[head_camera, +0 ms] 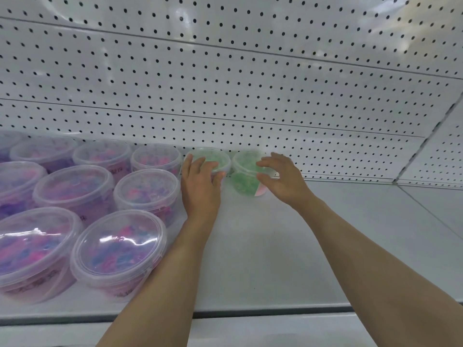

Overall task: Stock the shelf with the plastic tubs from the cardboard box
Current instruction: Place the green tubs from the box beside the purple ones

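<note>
Two clear plastic tubs with green contents stand side by side at the back of the white shelf, against the pegboard. My left hand lies over the left green tub, fingers on its lid and thumb curled round its right side. My right hand is at the right side of the right green tub. Its fingers are spread and nearly straight, with fingertips and thumb touching the tub's edge. The cardboard box is out of view.
Several clear tubs with pink and purple contents fill the left part of the shelf in rows, reaching the front edge. A white pegboard wall closes the back. Bare shelf surface lies in front of and to the right of the green tubs.
</note>
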The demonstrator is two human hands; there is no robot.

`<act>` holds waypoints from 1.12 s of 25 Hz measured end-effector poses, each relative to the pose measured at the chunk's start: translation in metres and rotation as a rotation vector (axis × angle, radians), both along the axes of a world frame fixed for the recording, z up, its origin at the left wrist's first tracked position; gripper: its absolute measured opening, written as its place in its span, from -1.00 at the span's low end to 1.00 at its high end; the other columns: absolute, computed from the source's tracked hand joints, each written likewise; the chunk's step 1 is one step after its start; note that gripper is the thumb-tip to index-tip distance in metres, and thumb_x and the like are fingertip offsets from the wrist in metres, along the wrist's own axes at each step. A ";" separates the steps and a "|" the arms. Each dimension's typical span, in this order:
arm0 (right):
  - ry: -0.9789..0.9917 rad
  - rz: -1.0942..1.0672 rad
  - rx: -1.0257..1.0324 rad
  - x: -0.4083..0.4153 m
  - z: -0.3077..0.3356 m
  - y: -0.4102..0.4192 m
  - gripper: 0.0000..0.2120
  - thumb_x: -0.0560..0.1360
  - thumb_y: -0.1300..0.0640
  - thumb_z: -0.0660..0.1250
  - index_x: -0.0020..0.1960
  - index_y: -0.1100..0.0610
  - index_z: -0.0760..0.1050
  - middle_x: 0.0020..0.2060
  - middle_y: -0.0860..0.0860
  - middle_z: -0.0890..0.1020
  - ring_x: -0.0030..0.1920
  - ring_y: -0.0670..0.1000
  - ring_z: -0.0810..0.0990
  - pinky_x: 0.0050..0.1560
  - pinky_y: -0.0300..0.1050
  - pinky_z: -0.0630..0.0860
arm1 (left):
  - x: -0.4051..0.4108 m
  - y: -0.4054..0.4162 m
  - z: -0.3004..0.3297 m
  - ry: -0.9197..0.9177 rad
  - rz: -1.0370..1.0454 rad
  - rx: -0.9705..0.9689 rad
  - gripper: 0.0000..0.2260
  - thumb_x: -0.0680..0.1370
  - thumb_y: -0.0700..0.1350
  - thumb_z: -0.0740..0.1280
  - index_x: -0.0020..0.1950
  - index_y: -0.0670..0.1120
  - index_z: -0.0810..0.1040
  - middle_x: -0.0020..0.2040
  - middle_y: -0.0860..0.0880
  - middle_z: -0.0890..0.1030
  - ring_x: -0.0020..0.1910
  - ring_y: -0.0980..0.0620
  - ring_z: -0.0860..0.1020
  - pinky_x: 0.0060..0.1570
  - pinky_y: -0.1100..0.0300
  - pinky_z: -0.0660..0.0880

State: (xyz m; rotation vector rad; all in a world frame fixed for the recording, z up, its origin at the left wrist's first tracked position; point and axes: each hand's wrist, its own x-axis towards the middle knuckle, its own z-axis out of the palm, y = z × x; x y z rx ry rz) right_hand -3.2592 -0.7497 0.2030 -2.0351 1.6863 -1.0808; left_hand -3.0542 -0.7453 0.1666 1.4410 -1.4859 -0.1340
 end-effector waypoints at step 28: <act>0.415 -0.098 0.121 -0.006 0.026 0.056 -0.50 0.65 -0.07 0.12 0.56 -0.03 0.18 0.57 0.03 0.19 0.57 0.03 0.06 0.48 0.06 0.19 | -0.028 0.036 0.027 -0.354 0.020 0.184 -0.58 0.62 0.01 0.23 0.47 -0.07 0.37 0.52 -0.17 0.27 0.55 -0.17 0.08 0.49 -0.07 0.01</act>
